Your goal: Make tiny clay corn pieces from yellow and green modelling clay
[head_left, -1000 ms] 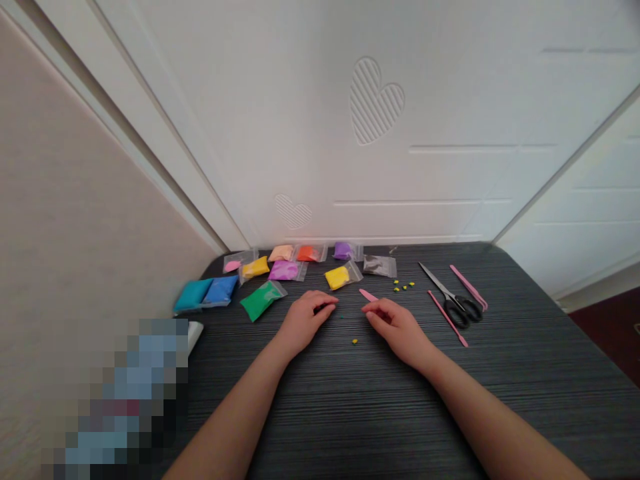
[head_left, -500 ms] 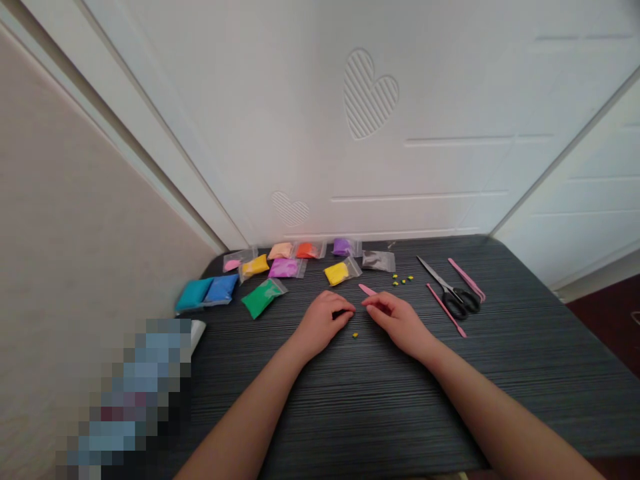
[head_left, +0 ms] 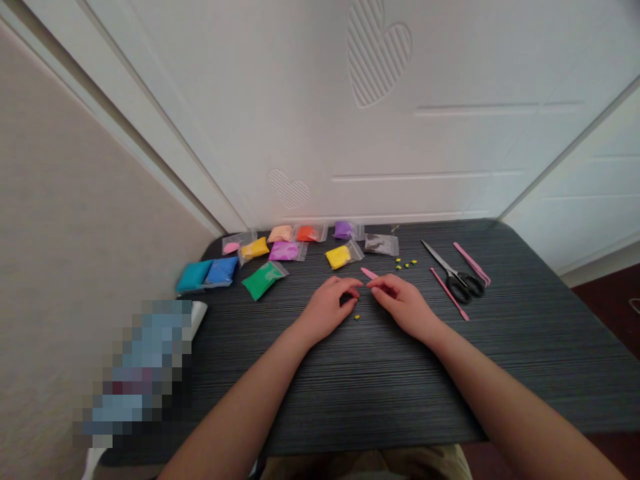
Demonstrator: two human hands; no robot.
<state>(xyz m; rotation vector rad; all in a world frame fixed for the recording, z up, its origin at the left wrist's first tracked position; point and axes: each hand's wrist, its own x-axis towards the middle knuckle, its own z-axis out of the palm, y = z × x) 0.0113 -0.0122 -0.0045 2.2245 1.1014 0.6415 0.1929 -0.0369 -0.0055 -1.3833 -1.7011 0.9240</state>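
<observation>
My left hand (head_left: 331,307) rests above the table with thumb and index finger apart and nothing visible between them. Facing it, the fingertips of my right hand (head_left: 403,303) are drawn in close to the thumb; what they may hold is too small to make out. Just below the gap between the hands lies a tiny yellow piece of clay (head_left: 357,317). A pink clay tool (head_left: 369,273) sticks out from behind my right hand, its other end hidden. Farther back on the right, several small yellow and dark pieces (head_left: 407,265) sit in a cluster.
Black-handled scissors (head_left: 457,280), a thin pink tool (head_left: 449,293) and another pink tool (head_left: 473,264) lie to the right. Bags of coloured clay, among them yellow (head_left: 339,256) and green (head_left: 263,280), line the back and left. A blurred-out object (head_left: 145,360) occupies the left edge.
The left thumb and index finger have spread apart from a near-pinch. Both hands appear higher in the picture, as does the whole table, since the view has tilted down.
</observation>
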